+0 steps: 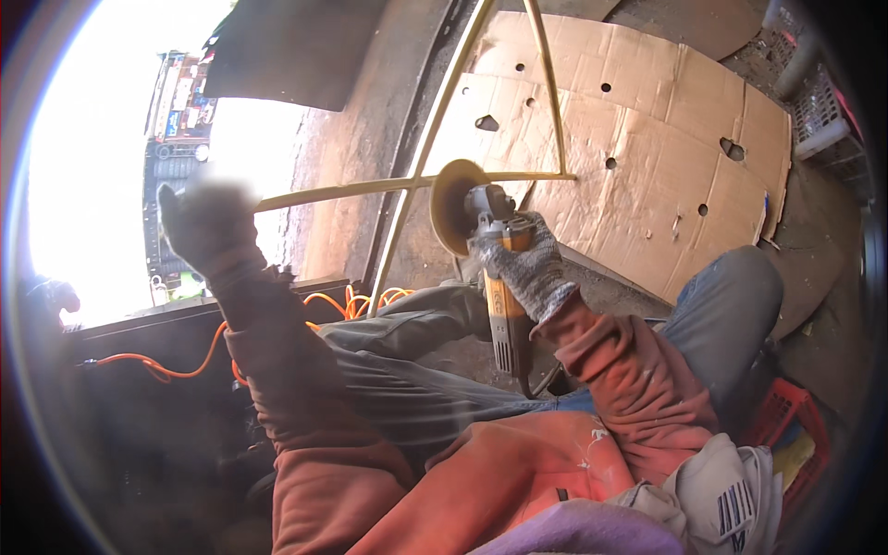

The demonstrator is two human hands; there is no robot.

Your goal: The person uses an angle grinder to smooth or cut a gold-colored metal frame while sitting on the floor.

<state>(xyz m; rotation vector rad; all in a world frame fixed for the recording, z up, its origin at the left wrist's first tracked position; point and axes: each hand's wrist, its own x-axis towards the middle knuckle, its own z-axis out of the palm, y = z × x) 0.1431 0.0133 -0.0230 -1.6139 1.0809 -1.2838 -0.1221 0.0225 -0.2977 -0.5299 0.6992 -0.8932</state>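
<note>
My right hand (531,270), in a grey knit glove, is wrapped round the yellow and grey body of an angle grinder (500,310). The grinder's tan round disc (453,209) stands on edge beside the crossing of two bars, overlapping the crossbar; whether it touches the metal cannot be told. These thin yellowish bars form an angular frame (333,192). At the crossbar's left end, my gloved left hand (211,227) is closed on the frame, its fingers partly washed out by glare. One long bar runs down past the crossing toward my legs.
Flattened cardboard (638,139) with several holes covers the floor ahead and right. An orange hose (171,373) coils by a dark ledge at left. Plastic crates (819,116) stand far right, and a red crate (786,407) sits near my right side. A dark sheet (296,51) hangs at upper left.
</note>
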